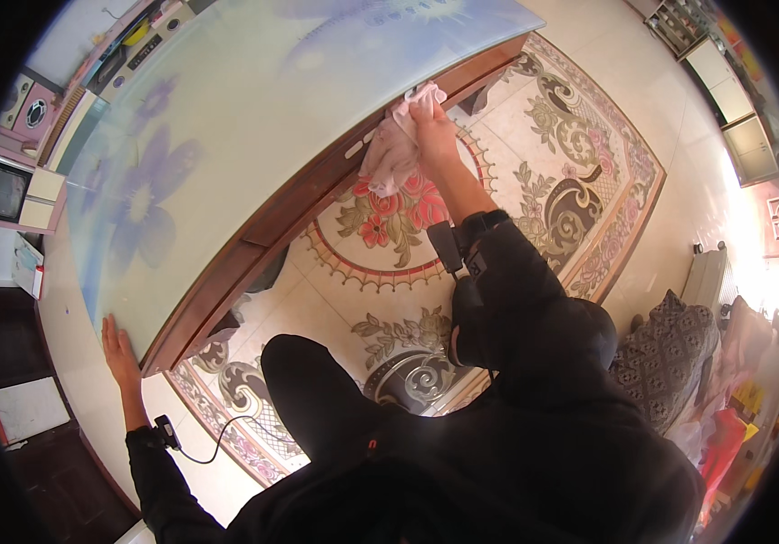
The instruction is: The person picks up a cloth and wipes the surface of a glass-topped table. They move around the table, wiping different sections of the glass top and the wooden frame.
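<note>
A pale pink cloth (pixel 393 149) is bunched in my right hand (pixel 436 136), which presses it against the front side of a low table. That wooden side (pixel 247 255) is reddish brown, with a short pale slotted fitting (pixel 358 145) just left of the cloth. The glass-like tabletop (pixel 247 136) is pale, printed with purple and blue flowers. My left hand (pixel 119 350) holds nothing and rests at the table's near-left corner, fingers stretched along the edge. Both wrists carry small black devices. The right palm is hidden from view.
Below lies a tiled floor (pixel 321 292) with a floral pattern and a red rose medallion. A black cable (pixel 216 442) loops from my left wrist. Cabinets (pixel 719 78) stand at the far right. Patterned fabric (pixel 665 357) and bags are piled at the lower right.
</note>
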Action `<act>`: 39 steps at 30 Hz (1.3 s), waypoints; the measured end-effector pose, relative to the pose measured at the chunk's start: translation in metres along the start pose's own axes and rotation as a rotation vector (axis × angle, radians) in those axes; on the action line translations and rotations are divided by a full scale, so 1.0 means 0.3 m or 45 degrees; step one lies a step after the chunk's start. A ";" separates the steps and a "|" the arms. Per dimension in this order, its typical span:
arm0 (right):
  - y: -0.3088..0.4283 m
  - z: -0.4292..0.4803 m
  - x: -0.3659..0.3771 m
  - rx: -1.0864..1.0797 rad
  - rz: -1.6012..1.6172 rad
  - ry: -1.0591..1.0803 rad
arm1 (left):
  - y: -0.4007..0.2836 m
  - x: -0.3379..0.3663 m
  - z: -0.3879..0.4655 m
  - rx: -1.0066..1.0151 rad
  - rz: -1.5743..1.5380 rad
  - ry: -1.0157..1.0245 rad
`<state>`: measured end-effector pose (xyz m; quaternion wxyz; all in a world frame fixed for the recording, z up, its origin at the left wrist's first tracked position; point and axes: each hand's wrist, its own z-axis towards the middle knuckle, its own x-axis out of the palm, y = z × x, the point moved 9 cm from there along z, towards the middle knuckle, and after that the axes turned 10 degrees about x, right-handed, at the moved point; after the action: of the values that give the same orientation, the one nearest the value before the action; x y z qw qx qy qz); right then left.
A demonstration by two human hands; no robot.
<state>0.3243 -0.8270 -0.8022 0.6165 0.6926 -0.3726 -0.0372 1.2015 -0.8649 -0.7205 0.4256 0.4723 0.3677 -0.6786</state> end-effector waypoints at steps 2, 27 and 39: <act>-0.001 -0.040 0.021 -0.075 -0.200 -0.005 | -0.038 -0.010 0.002 0.113 0.060 -0.037; -0.160 -0.582 0.585 -0.872 -1.666 0.209 | -0.147 -0.032 0.013 0.064 0.085 -0.097; -0.364 -0.834 0.803 -1.052 -1.562 0.199 | -0.193 -0.062 0.001 -0.075 0.144 -0.107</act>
<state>0.6770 -0.7599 -0.7409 0.7199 0.4888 0.1704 -0.4624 1.1516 -0.8396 -0.6970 0.4922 0.4506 0.3422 -0.6615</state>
